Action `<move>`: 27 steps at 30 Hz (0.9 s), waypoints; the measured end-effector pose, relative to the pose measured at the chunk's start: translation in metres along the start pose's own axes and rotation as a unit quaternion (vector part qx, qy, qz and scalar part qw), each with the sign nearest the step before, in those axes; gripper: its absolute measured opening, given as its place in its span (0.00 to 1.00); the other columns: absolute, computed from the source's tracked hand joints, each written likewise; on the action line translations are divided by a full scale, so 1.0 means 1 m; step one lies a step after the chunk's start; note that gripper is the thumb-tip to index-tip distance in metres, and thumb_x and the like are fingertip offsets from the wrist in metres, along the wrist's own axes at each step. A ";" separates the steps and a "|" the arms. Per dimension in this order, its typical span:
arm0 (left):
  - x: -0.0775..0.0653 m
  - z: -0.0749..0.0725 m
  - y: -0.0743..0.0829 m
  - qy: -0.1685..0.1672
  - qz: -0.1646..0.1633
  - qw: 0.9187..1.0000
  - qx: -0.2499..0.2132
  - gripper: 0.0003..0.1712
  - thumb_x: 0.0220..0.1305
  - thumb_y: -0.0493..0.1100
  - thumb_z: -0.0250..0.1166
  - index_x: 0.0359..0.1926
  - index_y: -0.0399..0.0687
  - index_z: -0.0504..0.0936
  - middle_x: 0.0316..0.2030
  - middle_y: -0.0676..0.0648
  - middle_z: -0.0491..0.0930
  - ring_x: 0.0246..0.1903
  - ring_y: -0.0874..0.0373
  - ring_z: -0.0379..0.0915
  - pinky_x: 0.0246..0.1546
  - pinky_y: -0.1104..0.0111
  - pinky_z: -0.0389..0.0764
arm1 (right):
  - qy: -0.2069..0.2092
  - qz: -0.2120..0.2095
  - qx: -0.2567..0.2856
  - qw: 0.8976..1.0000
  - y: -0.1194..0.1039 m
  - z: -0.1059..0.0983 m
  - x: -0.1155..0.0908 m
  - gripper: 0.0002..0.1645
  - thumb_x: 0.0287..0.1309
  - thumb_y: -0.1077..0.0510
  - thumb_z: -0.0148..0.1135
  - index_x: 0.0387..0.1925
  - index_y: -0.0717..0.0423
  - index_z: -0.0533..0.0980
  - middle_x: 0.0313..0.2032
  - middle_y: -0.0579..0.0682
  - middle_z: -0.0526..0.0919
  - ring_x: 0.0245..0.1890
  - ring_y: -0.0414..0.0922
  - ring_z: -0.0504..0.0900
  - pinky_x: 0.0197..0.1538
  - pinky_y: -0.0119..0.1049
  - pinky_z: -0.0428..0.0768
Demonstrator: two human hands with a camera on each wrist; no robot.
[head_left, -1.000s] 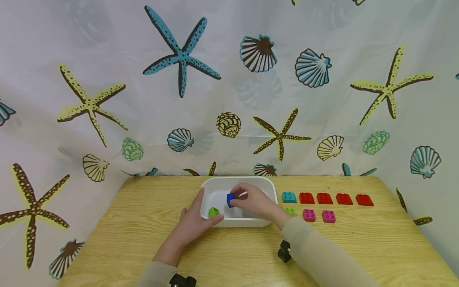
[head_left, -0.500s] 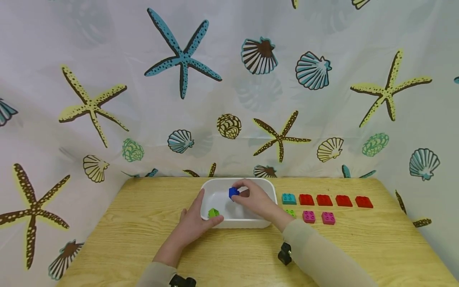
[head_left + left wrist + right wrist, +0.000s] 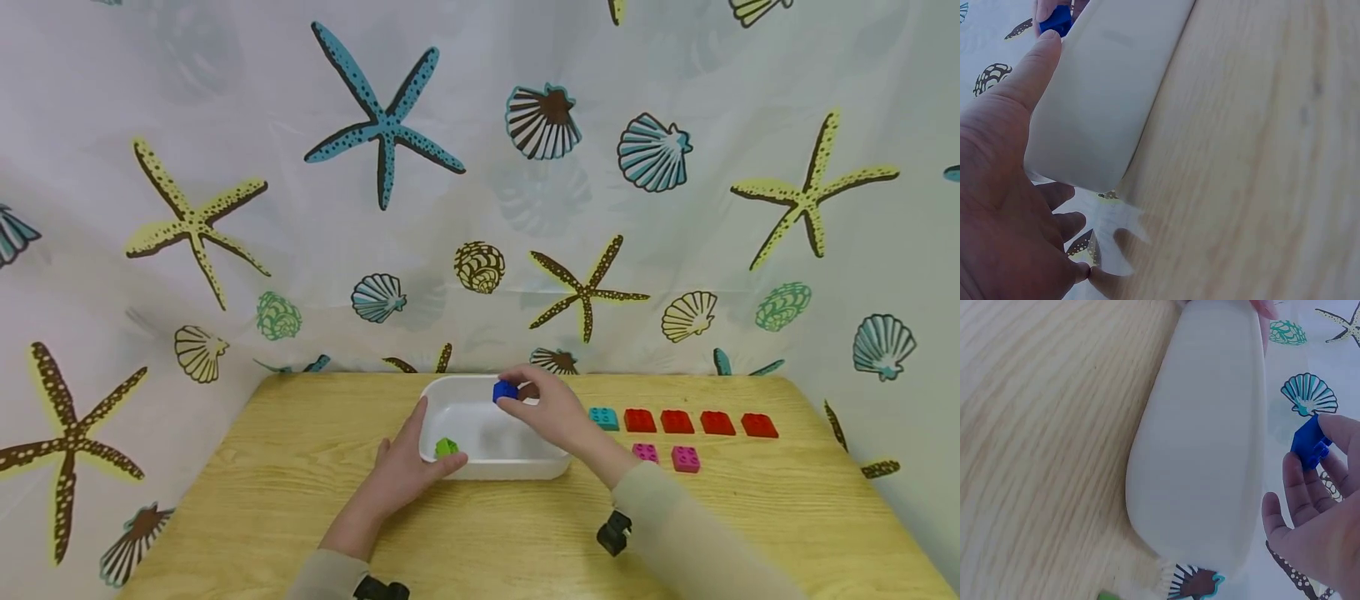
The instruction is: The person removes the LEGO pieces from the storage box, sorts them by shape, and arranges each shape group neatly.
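Observation:
A blue toy building brick [image 3: 504, 392] is pinched between the thumb and fingers of my right hand [image 3: 546, 407], over the back right part of a white plastic bin [image 3: 495, 470]. Its studs show in the right wrist view, where the brick [image 3: 1310, 442] is beside the bin's rim. My left hand [image 3: 408, 454] rests against the bin's left end, thumb along the front rim and fingers spread along the side. Inside the bin, near that thumb, lies a lime green brick [image 3: 446, 448]. In the left wrist view, the left fingertips [image 3: 1070, 225] stand beyond the bin's end.
Right of the bin, a teal brick [image 3: 603, 418] and several red bricks [image 3: 677, 421] form a back row. Two pink bricks, the nearer to the right edge [image 3: 686, 459] fully visible, sit in front. A patterned curtain [image 3: 480, 167] hangs behind the wooden table [image 3: 480, 533].
My right hand has lifted the blue brick from inside the bin, moving up and to the right. The right forearm now covers a green brick on the table. My left hand has stayed put.

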State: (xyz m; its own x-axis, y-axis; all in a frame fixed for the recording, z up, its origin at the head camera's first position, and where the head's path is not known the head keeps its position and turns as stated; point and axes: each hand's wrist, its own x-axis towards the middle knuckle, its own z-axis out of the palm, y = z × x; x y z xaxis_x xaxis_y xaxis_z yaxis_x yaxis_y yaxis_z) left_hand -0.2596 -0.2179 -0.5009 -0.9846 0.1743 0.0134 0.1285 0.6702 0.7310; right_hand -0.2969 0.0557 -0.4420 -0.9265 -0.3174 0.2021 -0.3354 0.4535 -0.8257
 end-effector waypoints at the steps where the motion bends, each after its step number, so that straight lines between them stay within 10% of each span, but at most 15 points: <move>1: 0.000 0.000 0.000 0.000 -0.001 1.000 0.000 0.71 0.70 0.66 0.76 0.90 0.38 0.38 0.87 0.33 0.50 0.83 0.32 0.52 0.77 0.25 0.28 | 0.001 0.001 -0.005 1.000 0.000 -0.003 -0.002 0.23 0.74 0.54 0.74 0.66 0.53 0.83 0.58 0.48 0.86 0.53 0.48 0.86 0.58 0.47 0.87; 27: 0.001 0.002 -0.007 -0.003 0.006 1.000 -0.010 0.73 0.69 0.66 0.76 0.90 0.40 0.37 0.87 0.34 0.47 0.85 0.33 0.48 0.77 0.26 0.27 | 0.035 0.052 -0.085 0.994 0.032 -0.110 -0.078 0.26 0.75 0.58 0.73 0.69 0.58 0.79 0.63 0.59 0.83 0.60 0.59 0.85 0.59 0.53 0.88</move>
State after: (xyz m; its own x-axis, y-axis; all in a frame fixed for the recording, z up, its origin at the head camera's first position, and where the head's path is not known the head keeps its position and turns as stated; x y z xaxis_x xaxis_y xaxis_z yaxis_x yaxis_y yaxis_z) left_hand -0.2610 -0.2211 -0.5067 -0.9825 0.1856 0.0184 0.1373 0.6530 0.7448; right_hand -0.2546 0.1865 -0.4266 -0.9653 -0.2048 0.1619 -0.2557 0.6165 -0.7447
